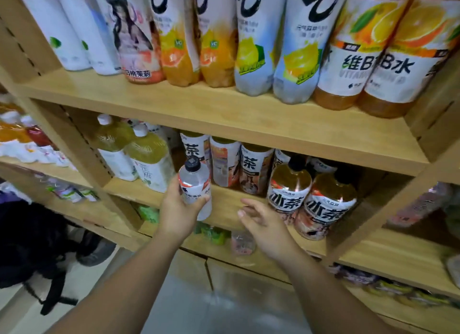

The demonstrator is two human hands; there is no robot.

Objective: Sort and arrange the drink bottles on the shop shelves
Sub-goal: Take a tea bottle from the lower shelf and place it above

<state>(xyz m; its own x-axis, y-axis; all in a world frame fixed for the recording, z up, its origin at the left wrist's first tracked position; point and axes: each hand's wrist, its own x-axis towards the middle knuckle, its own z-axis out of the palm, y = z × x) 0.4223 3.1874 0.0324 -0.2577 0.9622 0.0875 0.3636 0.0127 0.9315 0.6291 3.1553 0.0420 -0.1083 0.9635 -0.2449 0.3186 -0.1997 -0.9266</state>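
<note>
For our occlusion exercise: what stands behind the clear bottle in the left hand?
White-labelled tea bottles stand in a row at the back of the middle shelf. The clear bottle, gripped by the left hand, covers the lower part of the leftmost one.

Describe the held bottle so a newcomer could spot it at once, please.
Find the middle shelf of the wooden unit. At its front edge the left hand grips a small bottle. Unlike the amber bottles and green bottles beside it, it is clear, with a black cap.
</note>
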